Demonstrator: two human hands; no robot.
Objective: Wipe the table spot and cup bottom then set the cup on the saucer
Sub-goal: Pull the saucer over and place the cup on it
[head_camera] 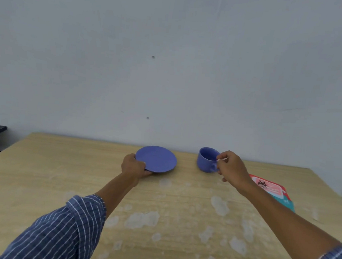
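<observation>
Pale smudges (142, 218) across the near table (36, 168). Farther back, left hand (132, 165) clasping the near rim of the blue saucer (156, 159); right hand (231, 167) pinching the upright blue cup (205, 160) by its handle, well apart from the saucer, near the wall (173, 56)

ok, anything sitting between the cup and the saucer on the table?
Nothing visible. Only bare table lies between the cup, gripped at its handle by the right hand, and the saucer, whose near edge the left hand holds.

Blue cup (205, 160), blue saucer (156, 159), blue white-striped sleeves (68, 230).
</observation>
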